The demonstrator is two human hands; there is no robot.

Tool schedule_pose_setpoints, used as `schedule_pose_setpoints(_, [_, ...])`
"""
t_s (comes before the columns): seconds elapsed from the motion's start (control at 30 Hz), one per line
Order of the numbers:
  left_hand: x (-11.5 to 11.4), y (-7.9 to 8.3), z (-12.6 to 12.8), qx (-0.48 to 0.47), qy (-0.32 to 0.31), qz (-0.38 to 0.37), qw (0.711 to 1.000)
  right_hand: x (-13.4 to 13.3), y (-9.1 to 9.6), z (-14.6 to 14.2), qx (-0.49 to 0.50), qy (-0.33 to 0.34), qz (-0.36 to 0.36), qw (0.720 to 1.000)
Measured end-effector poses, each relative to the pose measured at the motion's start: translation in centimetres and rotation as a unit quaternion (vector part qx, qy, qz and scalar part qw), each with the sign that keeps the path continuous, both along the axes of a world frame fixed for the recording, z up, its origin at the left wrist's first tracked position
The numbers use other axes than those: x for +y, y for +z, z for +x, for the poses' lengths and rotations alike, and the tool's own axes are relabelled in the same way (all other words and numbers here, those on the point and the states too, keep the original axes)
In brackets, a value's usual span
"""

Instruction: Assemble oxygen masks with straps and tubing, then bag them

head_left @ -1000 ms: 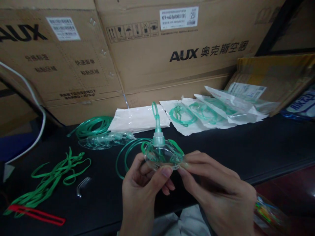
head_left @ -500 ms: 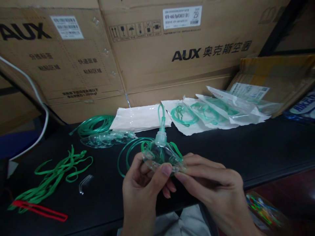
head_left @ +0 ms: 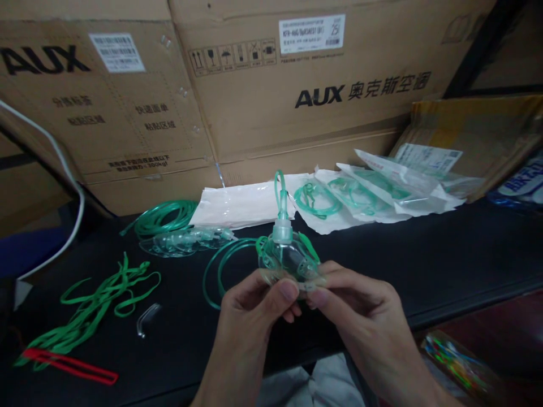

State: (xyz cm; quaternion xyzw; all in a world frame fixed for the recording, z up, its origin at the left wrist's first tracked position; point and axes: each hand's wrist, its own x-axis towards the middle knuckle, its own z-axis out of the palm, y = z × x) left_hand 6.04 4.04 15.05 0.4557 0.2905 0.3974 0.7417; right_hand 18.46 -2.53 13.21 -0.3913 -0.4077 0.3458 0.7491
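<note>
A clear oxygen mask (head_left: 292, 255) is held up between both hands, its connector pointing away from me. My left hand (head_left: 258, 305) pinches the mask's near edge with the thumb on top. Close beside it, my right hand (head_left: 358, 302) is closed on the same edge, thumb and fingers gripping the rim. A green strap (head_left: 307, 246) shows at the mask's sides. From the connector rises a loop of green tubing (head_left: 278, 183), and a coil of green tube (head_left: 218, 271) lies on the table behind my left hand. Whatever the fingertips cover at the rim is hidden.
On the black table (head_left: 178, 339) lie green elastic straps (head_left: 89, 314), a red plastic strip (head_left: 70, 366), small metal strips (head_left: 146, 319), stacked masks (head_left: 186, 240), coiled tubing (head_left: 165, 219), white pouches (head_left: 237, 203) and packed masks (head_left: 318, 200). Cardboard boxes (head_left: 254, 118) stand behind.
The mask has shifted slightly right and tilted more upright. My left hand has moved right along the rim, bringing the two thumbs nearer each other.
</note>
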Motion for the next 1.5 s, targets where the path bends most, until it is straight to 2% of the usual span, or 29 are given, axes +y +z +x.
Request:
schedule_pose_setpoints(0.1, [-0.1, 0.0, 0.0, 0.008, -0.015, -0.026, 1.0, -0.1, 0.4, -0.3, -0.017, -0.046, 0.012, 0.999])
schedule_pose_setpoints(0.23, [-0.3, -0.1, 0.0, 0.01, -0.003, -0.035, 0.999, -0.2, 1.1, -0.6, -0.115, -0.151, 0.047, 0.981])
schedule_pose_setpoints(0.37, [-0.3, -0.4, 0.2, 0.013, 0.019, -0.027, 0.999, -0.2, 1.3, -0.6, -0.18, -0.175, 0.066, 0.966])
schedule_pose_setpoints(0.63, [-0.5, -0.9, 0.2, 0.017, 0.059, 0.003, 0.998, -0.1, 1.4, -0.5, -0.157, -0.134, 0.063, 0.976])
schedule_pose_setpoints(0.83, [-0.5, -0.9, 0.1, 0.013, 0.063, 0.008, 0.998, -0.1, 1.1, -0.3, -0.111, -0.089, 0.039, 0.989])
schedule_pose_setpoints(1.0, [-0.6, -0.7, 0.1, 0.005, 0.053, 0.007, 0.999, -0.3, -0.2, 0.2, -0.022, 0.028, -0.011, 0.999])
schedule_pose_setpoints(1.1, [-0.6, -0.6, 0.0, 0.016, 0.05, 0.018, 0.998, -0.1, -0.6, 0.2, 0.077, 0.105, -0.026, 0.991])
schedule_pose_setpoints(1.17, [-0.6, -0.7, 0.1, 0.025, 0.05, 0.032, 0.998, 0.1, -0.5, 0.1, 0.121, 0.128, -0.023, 0.984])
schedule_pose_setpoints(1.3, [-0.5, -0.9, 0.1, 0.023, 0.049, 0.057, 0.997, 0.3, 0.1, 0.0, 0.147, 0.13, -0.022, 0.98])
schedule_pose_setpoints(1.5, [-0.3, -1.0, -0.1, -0.023, -0.013, 0.061, 0.998, -0.1, 0.5, -0.1, 0.121, 0.1, -0.024, 0.987])
